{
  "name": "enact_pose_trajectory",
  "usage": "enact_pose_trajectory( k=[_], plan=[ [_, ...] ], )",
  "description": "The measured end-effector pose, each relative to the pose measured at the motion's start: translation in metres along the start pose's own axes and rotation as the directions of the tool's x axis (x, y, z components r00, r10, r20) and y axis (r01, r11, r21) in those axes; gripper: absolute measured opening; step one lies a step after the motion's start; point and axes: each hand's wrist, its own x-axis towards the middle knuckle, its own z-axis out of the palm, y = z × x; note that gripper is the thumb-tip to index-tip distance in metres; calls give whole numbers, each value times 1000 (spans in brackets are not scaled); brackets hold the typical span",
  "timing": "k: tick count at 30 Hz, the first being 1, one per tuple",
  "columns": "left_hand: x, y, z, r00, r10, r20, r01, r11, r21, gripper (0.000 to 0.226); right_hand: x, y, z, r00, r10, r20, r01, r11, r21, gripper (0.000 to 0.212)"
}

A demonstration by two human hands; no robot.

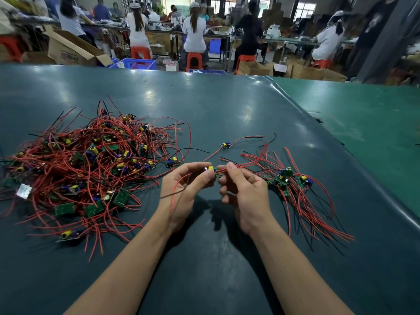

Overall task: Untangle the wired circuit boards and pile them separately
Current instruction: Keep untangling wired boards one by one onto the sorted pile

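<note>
Left hand (185, 189) and right hand (244, 192) pinching one board (212, 170) above tabletop (227, 105) centre. Light, rigid; limp, snag-prone wires: best held by board edges. Tangle (86, 164) toward left edge, pile (288, 180) toward right.

Left of your grip, the tangle (86, 169) shows red wires, green boards, yellow-and-blue parts; the counter (227, 105) is dark teal.

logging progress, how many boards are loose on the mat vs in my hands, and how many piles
Piles: 2, the tangled heap and the sorted pile
Loose boards: 2
Held board: 1, between left hand and right hand
Total: 5
</note>
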Motion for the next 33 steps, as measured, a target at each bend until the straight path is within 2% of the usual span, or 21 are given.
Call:
enact_pose_trajectory(
  k=[4, 9, 12, 16, 22, 27, 33],
  plan=[
    [1, 0, 2, 999, -19, -44, 16, 997, -72, 27, 5, -4, -4, 996, 28, -84, -18, 993, 119, 21],
    [1, -1, 2, 999, -39, -18, 36, 991, -132, 19, 7, -7, -9, 989, 146, 37, -150, 925, 350, 30],
    [1, -2, 0, 999, -39, 8, 40, 989, -145, 18, 10, -7, -11, 991, 137, -8, -127, 935, 332, 29],
    [2, -2, 0, 999, -34, -31, 30, 991, -128, 21, 12, -8, -15, 990, 100, -104, -62, 947, 315, 28],
    [3, -1, 0, 999, -49, -1, 48, 987, -152, 20, 12, -12, -16, 989, 146, 18, -139, 882, 451, 44],
    [3, 0, -1, 998, -63, -24, 59, 988, -142, 23, 17, -13, -22, 985, 135, -106, -78, 902, 424, 32],
    [2, -1, -1, 997, -78, 21, 80, 986, -147, 20, 15, -16, -24, 986, 162, -42, -119, 857, 501, 48]
  ],
)
